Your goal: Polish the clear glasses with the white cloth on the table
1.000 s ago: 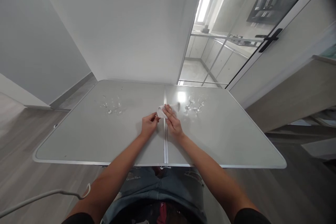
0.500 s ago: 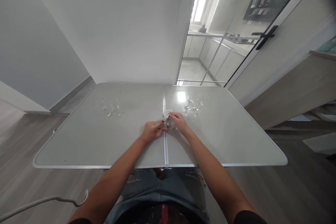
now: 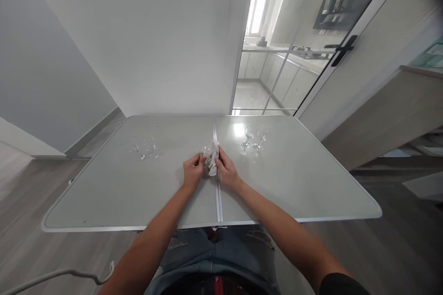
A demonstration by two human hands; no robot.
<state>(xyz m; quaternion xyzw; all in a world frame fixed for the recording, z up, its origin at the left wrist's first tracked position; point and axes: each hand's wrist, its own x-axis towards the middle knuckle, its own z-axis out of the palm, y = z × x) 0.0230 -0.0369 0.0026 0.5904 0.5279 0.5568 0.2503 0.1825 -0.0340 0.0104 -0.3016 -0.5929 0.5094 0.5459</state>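
Over the table's centre seam, my left hand point(image 3: 194, 170) pinches a clear stemmed glass point(image 3: 205, 151), mostly hidden by fingers and cloth. My right hand point(image 3: 226, 168) is closed on a crumpled white cloth point(image 3: 213, 159), pressed against the right side of that glass. Two stemmed glasses, one point(image 3: 247, 138) and another point(image 3: 260, 139), stand upright on the right half of the table. More clear glassware point(image 3: 143, 150) rests on the left half; its exact shape is hard to make out.
The pale folding table point(image 3: 104, 193) has a metal rim and a centre seam. A white wall point(image 3: 166, 55) rises behind it. Beyond the right end are a glass door with a black handle point(image 3: 342, 50) and a wooden shelf unit point(image 3: 380, 106). A white cable point(image 3: 69, 273) hangs at lower left.
The cloth has shifted from over the glass to its right side, standing more upright. Both hands moved slightly left, and my right hand turned from above the glass to beside it.
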